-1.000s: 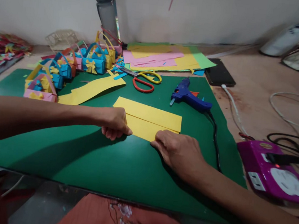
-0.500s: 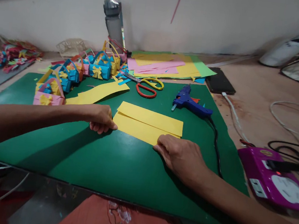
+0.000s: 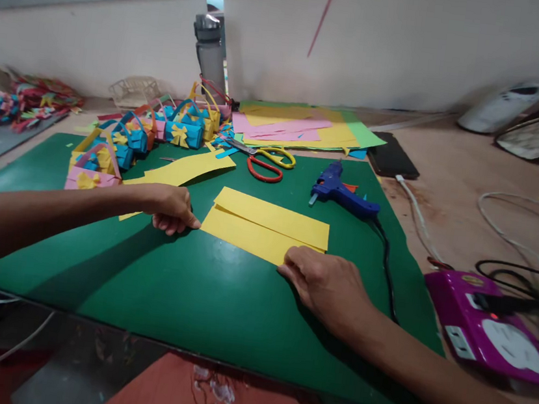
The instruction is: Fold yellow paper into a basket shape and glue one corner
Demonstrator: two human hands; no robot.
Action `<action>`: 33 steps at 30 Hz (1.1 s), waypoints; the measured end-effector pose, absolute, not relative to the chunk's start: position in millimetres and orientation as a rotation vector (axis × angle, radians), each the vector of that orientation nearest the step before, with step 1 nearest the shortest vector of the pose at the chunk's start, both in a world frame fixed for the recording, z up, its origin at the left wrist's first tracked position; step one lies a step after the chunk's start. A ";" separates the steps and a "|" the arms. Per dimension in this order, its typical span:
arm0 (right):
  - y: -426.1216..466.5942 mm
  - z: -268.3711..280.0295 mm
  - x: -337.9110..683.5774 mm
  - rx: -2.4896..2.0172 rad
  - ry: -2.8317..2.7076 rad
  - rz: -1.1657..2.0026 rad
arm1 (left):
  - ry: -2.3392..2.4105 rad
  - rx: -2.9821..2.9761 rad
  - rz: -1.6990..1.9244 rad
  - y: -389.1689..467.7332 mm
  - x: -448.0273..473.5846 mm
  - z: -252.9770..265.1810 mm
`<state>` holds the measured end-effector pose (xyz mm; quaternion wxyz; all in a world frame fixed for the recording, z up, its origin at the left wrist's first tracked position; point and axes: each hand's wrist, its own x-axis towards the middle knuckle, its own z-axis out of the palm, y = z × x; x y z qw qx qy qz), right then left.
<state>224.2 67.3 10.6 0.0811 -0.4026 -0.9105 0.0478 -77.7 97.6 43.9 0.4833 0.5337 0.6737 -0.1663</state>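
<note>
A folded yellow paper sheet (image 3: 266, 228) lies on the green board (image 3: 179, 296), its far long edge turned over as a flap. My left hand (image 3: 173, 208) is closed, with its pinched fingertips right at the sheet's near left corner; how much paper they grip is hard to see. At the near right corner, my right hand (image 3: 321, 280) pinches the sheet, its fingers covering that end. Behind my left hand lie loose yellow paper strips (image 3: 189, 169). Scissors (image 3: 267, 162) with a red and a yellow handle rest beyond the sheet.
A blue glue gun (image 3: 342, 191) lies at the right, its cord trailing forward. Small paper baskets (image 3: 184, 132) stand back left, near a grey bottle (image 3: 212, 57). Coloured paper sheets (image 3: 303, 124), a phone (image 3: 393, 155) and a purple power strip (image 3: 490, 327) surround the board.
My left fingertips have slid slightly left, from over the sheet's corner to its very tip. My right hand stays at its corner. The view has tilted up slightly.
</note>
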 end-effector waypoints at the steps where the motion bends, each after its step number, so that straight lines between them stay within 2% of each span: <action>1: 67.3 10.8 224.1 -1.202 -2.723 0.146 | 1.641 1.310 -0.408 97.6 -79.7 43.0; 8: 67.6 12.0 225.6 -1.198 -2.733 0.132 | 1.756 1.492 -0.374 97.2 -85.8 63.4; 12: 67.0 11.7 227.6 -1.036 -2.694 -0.034 | 2.053 1.982 -0.069 81.7 -50.3 74.0; 14: 67.1 12.7 226.4 -0.931 -2.657 -0.121 | 1.945 2.391 0.097 72.4 -24.7 64.8; 17: 70.1 12.4 222.5 -0.866 -2.602 -0.168 | 1.506 2.789 0.170 67.5 6.5 38.5; 22: 83.0 3.2 219.7 -0.988 -2.722 -0.150 | 1.447 2.700 -0.101 82.6 15.7 4.0; 27: 93.5 -0.1 224.8 -1.025 -2.825 -0.369 | 1.649 2.572 -0.106 95.2 -16.2 -2.3; 33: 95.3 3.4 227.9 -1.091 -2.897 -0.457 | 1.865 2.485 -0.006 98.2 -46.1 -11.7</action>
